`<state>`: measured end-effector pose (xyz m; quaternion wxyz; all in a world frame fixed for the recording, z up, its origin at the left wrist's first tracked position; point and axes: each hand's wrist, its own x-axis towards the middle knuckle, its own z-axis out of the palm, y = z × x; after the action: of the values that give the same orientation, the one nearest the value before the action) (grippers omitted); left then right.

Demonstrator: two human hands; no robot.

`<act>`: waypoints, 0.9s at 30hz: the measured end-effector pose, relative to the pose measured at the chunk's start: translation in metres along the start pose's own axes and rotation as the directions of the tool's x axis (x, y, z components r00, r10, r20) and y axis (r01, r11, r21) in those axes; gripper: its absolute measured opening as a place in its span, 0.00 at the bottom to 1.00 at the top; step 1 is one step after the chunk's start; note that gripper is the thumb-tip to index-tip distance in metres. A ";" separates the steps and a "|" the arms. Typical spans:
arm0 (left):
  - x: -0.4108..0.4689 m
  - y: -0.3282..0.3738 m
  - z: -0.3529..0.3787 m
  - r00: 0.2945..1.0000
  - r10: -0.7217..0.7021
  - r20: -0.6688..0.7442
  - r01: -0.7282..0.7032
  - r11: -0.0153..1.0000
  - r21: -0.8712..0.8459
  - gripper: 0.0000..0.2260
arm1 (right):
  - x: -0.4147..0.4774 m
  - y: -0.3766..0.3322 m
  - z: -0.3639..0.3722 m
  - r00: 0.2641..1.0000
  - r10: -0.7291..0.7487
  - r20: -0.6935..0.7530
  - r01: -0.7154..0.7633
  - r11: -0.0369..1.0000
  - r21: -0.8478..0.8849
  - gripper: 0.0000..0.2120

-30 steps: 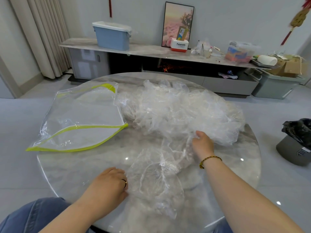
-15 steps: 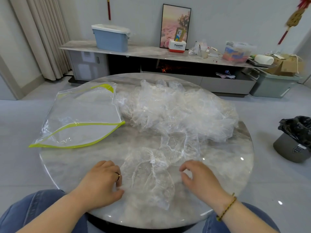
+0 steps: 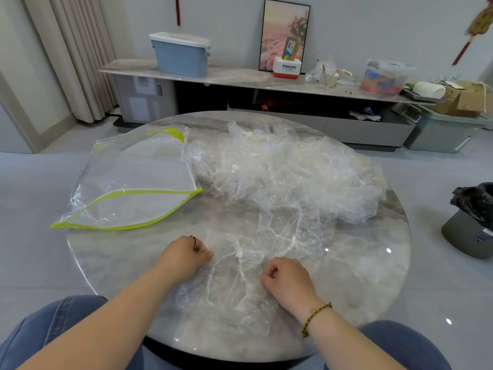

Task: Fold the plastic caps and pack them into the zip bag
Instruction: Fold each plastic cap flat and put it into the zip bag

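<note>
Now the left hand (image 3: 184, 259) and right hand (image 3: 286, 281) pinch opposite sides of a plastic cap (image 3: 234, 287) at the front edge of the surface (image 3: 360, 265). The pile of caps (image 3: 288, 172) sits mid-surface, and the zip bag (image 3: 133, 180) overhangs the left edge.

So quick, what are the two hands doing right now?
Left hand: curled, pinching the left edge of the plastic cap.
Right hand: curled, pinching its right edge.

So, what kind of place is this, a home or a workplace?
Most likely a living room in a home. A long low cabinet stands by the wall with a framed picture leaning on it, floor-length curtains hang at the left, and the work is done on a round marble-look table.
</note>
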<state>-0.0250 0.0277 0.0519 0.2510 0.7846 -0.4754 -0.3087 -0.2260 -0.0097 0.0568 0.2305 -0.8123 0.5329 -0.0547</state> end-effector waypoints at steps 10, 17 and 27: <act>0.005 -0.020 -0.026 0.978 -0.055 -0.199 0.050 0.998 -0.031 0.09 | 0.005 0.014 -0.007 0.990 0.067 -0.122 -0.067 0.998 0.009 0.14; -0.010 -0.007 -0.027 0.916 0.225 -0.332 -0.201 0.974 0.104 0.15 | 0.000 0.012 -0.010 0.969 -0.065 -0.240 0.067 0.998 0.000 0.08; -0.047 -0.030 -0.045 0.826 0.397 0.399 -0.542 0.755 0.370 0.60 | -0.028 0.012 -0.009 0.859 -0.438 0.265 0.490 0.853 -0.178 0.38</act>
<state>0.0085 0.0872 0.0736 0.0499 0.6191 -0.7509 -0.2245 -0.2506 0.0082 0.0642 0.1671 -0.9399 0.2945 0.0435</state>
